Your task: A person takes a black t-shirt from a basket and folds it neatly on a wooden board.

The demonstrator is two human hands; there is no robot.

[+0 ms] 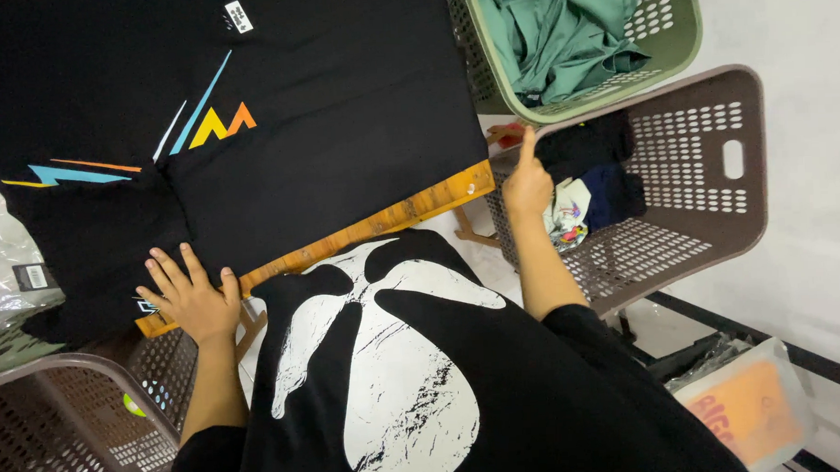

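Left hand (pixel 191 300) lies flat, fingers spread, nothing in its grip, on near-left edge of black printed tee (pixel 248 112) spread over wooden counter (pixel 382 223); right hand (pixel 527 181), near brown basket (pixel 688 189), points up, grip empty; tee prob. light, soft, limp; best pinched at hem or shoulders.

A black printed T-shirt (pixel 322 109) lies spread on the wooden-edged desk (pixel 410 211). To its right stand a green perforated plastic basket (pixel 678 41) with green garments (pixel 562 31) in it, and nearer, a brown perforated plastic basket (pixel 708 207) holding dark clothes (pixel 594 160). Another brown basket (pixel 64 425) sits lower left.
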